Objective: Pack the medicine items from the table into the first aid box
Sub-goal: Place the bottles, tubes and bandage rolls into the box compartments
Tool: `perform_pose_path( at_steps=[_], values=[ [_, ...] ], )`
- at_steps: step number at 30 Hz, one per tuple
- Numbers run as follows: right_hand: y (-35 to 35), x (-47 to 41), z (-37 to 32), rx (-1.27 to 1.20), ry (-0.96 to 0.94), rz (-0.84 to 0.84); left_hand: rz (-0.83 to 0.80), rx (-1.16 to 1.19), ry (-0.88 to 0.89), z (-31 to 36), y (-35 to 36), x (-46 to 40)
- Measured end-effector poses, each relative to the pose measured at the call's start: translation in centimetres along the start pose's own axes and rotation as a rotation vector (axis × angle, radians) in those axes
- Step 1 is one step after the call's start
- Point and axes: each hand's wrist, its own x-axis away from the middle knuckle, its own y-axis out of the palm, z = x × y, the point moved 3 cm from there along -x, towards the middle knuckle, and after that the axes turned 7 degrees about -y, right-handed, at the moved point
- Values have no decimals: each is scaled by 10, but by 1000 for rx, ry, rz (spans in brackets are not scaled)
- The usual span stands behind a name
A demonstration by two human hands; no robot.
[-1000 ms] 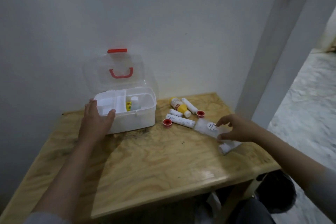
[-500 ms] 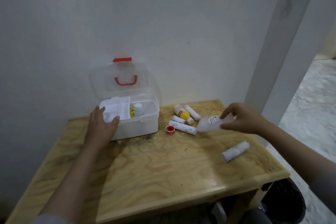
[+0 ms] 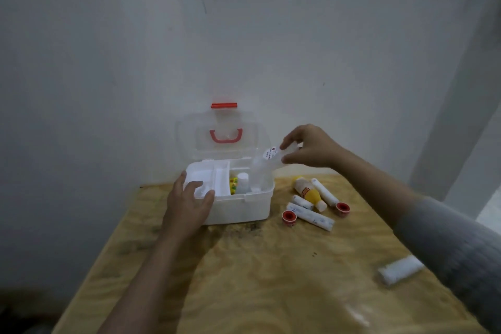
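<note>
The white first aid box [image 3: 244,209] stands open at the back of the wooden table [image 3: 271,279], its clear lid [image 3: 200,130] with a red handle leaning on the wall. My left hand [image 3: 187,206] rests on the box's front left corner. My right hand [image 3: 309,148] grips a clear plastic bottle [image 3: 264,164] with a round white label, tilted over the box's right compartment. Inside stand a small white bottle [image 3: 242,183] and a yellow item [image 3: 233,184]. To the right of the box lie a yellow bottle [image 3: 309,192], white bandage rolls [image 3: 311,215] and two red tape rolls [image 3: 288,216].
A separate white bandage roll [image 3: 400,270] lies near the table's right edge, under my right forearm. A white wall runs behind the table, and a white pillar [image 3: 461,116] rises at the right. The table's front half is bare wood.
My right hand lifted the clear bottle off the table and carried it left, up over the open box. My left hand stayed on the box. The camera tilted up.
</note>
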Motion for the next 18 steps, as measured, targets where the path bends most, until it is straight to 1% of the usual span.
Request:
perform_pose_path(
  at_steps=[7, 14, 18],
  values=[
    [60, -48, -3, 57, -13, -225, -12, 7, -22, -4, 1, 0],
    [92, -62, 4, 39, -17, -327, -18, -38, -22, -4, 1, -3],
    [97, -62, 4, 112, -72, -367, -21, -44, -38, -3, 2, -2]
  ],
)
